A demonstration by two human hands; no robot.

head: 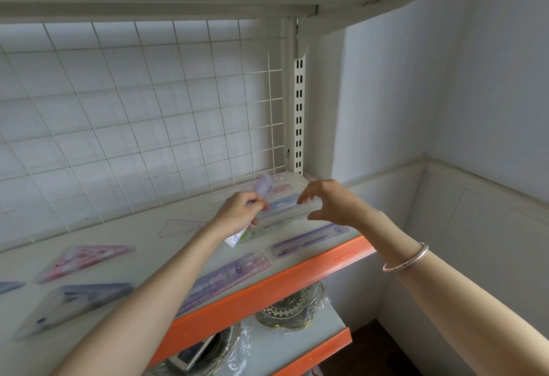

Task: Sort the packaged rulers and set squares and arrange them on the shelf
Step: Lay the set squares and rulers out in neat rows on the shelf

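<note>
Left hand [240,210] grips bundle of packaged rulers [263,187] above shelf [267,286], fingers curled round it. Clear ruler pack [285,212] spans between both hands. Right hand [329,201] fingers curve about its right end; contact blurred, cannot tell if pinched. Lying on shelf: pink set square pack [86,259], blue set square pack [77,304], purple ruler pack [228,277] at front edge, second purple ruler pack [309,242] to its right. Silver bangle [407,259] on right wrist.

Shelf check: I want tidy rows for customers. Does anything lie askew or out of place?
Yes: ruler packs overlap in a loose pile at the right end of the shelf, around the left hand and right hand. The pink set square pack and blue-grey set square pack lie flat, apart. No damage shows.
</note>
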